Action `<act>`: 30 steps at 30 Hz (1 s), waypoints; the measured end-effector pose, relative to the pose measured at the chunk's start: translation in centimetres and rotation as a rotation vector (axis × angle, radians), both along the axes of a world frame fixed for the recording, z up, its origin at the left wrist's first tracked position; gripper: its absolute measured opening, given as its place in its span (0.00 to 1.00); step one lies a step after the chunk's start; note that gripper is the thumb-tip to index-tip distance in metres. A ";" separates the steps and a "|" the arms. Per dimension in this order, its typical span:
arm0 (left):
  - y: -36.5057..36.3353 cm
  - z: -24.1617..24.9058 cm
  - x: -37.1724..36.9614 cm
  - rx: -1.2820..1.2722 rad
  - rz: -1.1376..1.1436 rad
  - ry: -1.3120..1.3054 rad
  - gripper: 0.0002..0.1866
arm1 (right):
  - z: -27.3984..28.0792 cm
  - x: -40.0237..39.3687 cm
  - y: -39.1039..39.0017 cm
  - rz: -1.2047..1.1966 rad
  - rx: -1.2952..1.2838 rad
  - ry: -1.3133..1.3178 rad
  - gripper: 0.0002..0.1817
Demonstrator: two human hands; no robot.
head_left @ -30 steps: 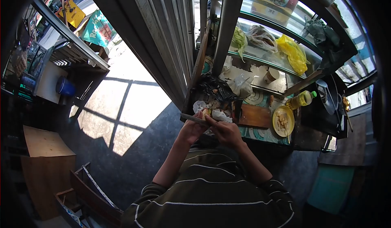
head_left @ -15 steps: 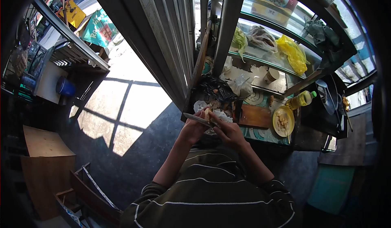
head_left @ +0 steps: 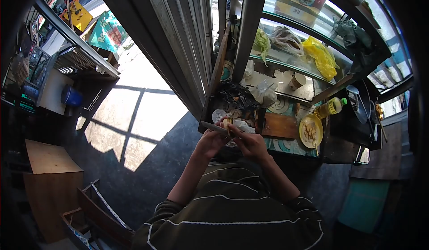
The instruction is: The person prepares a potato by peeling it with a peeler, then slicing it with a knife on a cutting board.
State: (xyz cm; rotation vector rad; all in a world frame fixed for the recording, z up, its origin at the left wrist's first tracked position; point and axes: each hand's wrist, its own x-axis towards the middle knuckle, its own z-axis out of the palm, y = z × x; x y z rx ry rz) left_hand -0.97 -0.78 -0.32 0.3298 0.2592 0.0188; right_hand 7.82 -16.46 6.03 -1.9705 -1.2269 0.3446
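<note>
Both my hands are close together in front of my body, just over the near edge of the cluttered table. My left hand (head_left: pixel 209 143) is closed around a small pale piece of food (head_left: pixel 226 123), whose exact kind I cannot make out. A knife (head_left: pixel 212 127) lies across that hand, its blade pointing left. The fingers of my right hand (head_left: pixel 251 144) wrap its handle end, which is mostly hidden, and reach the pale piece. Just beyond are crumpled white plastic (head_left: pixel 243 125) and scraps.
A wooden board (head_left: pixel 280 126) lies right of my hands, beside a yellow plate (head_left: pixel 311 132) with food remains and an oil bottle (head_left: pixel 330 108). Behind are a black plastic bag (head_left: pixel 237 94) and a glass case with a yellow bag (head_left: pixel 320 58). A metal shutter (head_left: pixel 178 40) stands left.
The knife blade has turned slightly and looks darker, and the pale piece has shifted a little between my fingers. Both hands stay in nearly the same place.
</note>
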 end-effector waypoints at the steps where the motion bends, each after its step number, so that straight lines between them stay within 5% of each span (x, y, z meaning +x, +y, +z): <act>1: 0.2 -0.7 -0.1 -0.035 -0.012 -0.030 0.23 | -0.1 -0.1 0.1 -0.017 0.023 0.024 0.27; 15: -0.2 1.3 0.1 -0.053 -0.017 -0.044 0.20 | -1.1 -0.2 0.8 -0.111 0.132 0.260 0.23; 17: -0.3 1.6 0.3 0.018 0.015 0.014 0.19 | -1.3 0.2 0.5 -0.116 0.071 0.683 0.23; 23: -0.5 1.2 0.7 0.101 0.125 -0.043 0.21 | -0.5 0.4 0.9 -0.002 0.165 0.168 0.27; 30: -0.5 0.9 0.4 -0.052 0.051 -0.093 0.23 | -0.8 0.2 1.1 -0.016 0.092 0.057 0.28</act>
